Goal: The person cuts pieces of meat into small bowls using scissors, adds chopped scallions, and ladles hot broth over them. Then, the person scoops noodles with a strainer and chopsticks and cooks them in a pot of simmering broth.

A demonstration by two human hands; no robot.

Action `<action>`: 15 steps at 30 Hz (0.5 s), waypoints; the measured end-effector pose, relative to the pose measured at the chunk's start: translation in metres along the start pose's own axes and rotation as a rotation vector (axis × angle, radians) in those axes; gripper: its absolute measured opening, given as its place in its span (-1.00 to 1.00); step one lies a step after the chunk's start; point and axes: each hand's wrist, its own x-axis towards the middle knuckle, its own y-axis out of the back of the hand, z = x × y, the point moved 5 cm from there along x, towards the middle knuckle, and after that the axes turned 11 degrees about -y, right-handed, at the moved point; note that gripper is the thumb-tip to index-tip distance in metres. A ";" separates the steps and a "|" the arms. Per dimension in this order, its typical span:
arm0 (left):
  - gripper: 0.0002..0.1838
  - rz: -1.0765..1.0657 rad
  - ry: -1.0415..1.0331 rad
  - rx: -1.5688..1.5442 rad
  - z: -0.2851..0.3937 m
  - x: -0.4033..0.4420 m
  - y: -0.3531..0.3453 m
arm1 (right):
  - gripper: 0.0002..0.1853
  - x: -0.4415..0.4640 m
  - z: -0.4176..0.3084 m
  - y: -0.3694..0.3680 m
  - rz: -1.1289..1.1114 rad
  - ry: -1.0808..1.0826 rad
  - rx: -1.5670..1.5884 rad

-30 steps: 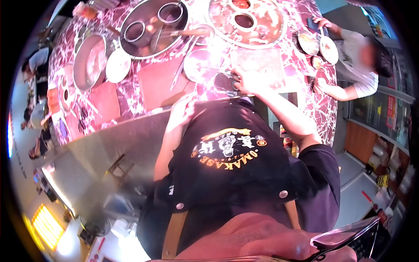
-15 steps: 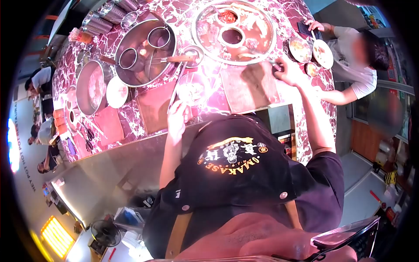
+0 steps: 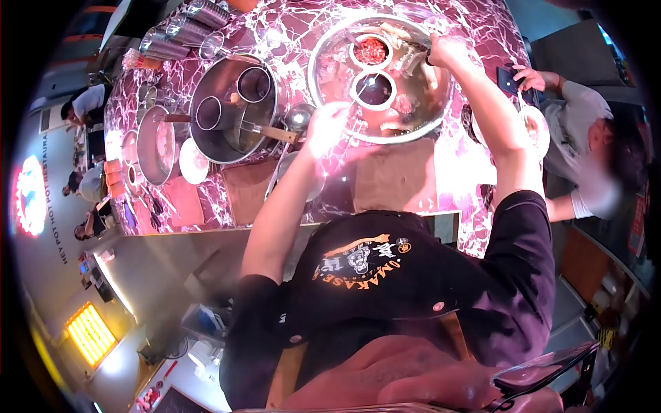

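Note:
A large round tray of food (image 3: 413, 134) lies on the marbled table, with a cup of red bits (image 3: 370, 51) and a cup of dark sauce (image 3: 374, 90) inside it. My left hand (image 3: 329, 125) is closed at the tray's lower left edge, on a thin utensil that reaches to the dark sauce cup; glare washes out its fingers. My right hand (image 3: 446, 52) is at the tray's upper right rim, closed around something small and dark that I cannot make out. Left of the tray stands a deep pot (image 3: 227, 148) with two round strainers and a wooden-handled ladle (image 3: 272, 132).
Further left are a smaller pan (image 3: 157, 155), a white plate (image 3: 194, 162) and metal cups (image 3: 165, 43). Brown mats (image 3: 394, 180) line the near edge. On the right, another person (image 3: 578, 124) holds a dark phone (image 3: 507, 80) beside a white bowl (image 3: 535, 131).
My left hand has moved up and right to the tray with the thin utensil. The right hand has gone from the near mat and table up to the tray's far right rim.

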 end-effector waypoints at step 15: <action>-0.78 -0.083 0.246 0.405 -0.049 0.203 -0.073 | -0.55 0.032 0.064 -0.008 -0.123 0.099 0.250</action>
